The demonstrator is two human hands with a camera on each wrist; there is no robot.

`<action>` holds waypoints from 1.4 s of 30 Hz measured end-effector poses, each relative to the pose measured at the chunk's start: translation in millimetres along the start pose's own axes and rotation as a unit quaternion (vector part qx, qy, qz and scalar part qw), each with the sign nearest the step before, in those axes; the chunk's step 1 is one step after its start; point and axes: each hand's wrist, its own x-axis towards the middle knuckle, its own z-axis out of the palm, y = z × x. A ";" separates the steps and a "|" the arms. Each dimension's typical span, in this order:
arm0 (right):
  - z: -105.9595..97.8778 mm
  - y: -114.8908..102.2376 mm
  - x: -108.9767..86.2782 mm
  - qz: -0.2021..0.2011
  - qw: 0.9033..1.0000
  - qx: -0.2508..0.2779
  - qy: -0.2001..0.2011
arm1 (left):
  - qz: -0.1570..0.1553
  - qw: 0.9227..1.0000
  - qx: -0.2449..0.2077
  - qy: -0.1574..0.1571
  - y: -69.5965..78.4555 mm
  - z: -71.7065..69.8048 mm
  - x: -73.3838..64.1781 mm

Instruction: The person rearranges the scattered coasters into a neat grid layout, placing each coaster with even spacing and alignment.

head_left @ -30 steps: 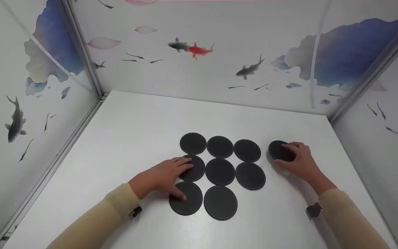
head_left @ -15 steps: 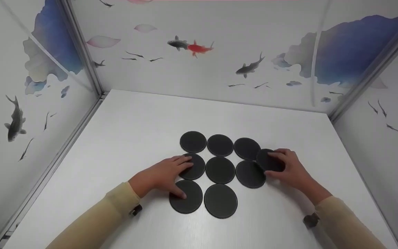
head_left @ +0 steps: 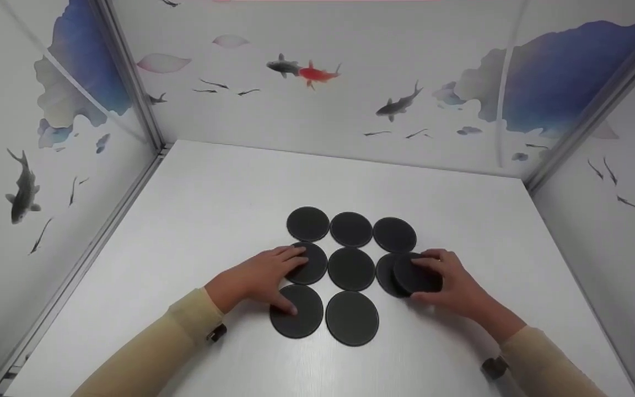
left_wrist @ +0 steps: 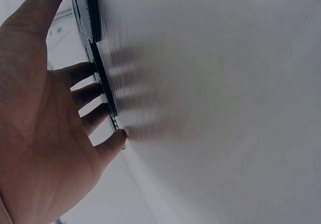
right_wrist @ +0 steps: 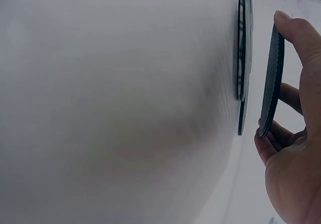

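Note:
My right hand pinches a round black coaster by its edges. In the right wrist view this held coaster hangs above the table, with stitching along its rim. From the head it overlaps the right coaster of the middle row. My left hand rests with spread fingers on the left side of the group: fingertips on the left middle coaster, thumb on the front left coaster. In the left wrist view the fingers reach the coasters' edge, seen side-on.
More black coasters lie flat in touching rows: a back row with a middle one, a centre coaster and a front one. They lie on a white table, walled by printed panels at the back and sides.
My right hand has carried its coaster left and toward me, from right of the group to over the right middle coaster. The left hand has stayed in place.

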 end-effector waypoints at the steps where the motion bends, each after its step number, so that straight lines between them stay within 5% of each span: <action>1: 1.5 -1.7 -1.5 -0.007 1.000 -0.002 -0.002 | -0.001 1.000 0.001 0.000 -0.3 0.3 0.2; 13: 8.3 -25.3 -18.4 -0.017 0.999 -0.002 -0.044 | -0.005 1.000 -0.009 -0.003 3.4 -3.8 -1.3; 26: 13.2 -35.0 -30.4 -0.077 0.994 -0.015 -0.073 | -0.005 1.000 -0.013 0.000 1.8 -1.0 -1.3; 42: 18.4 -41.5 -41.7 -0.070 0.993 -0.022 -0.095 | -0.004 1.000 -0.009 0.000 2.2 -2.0 -0.9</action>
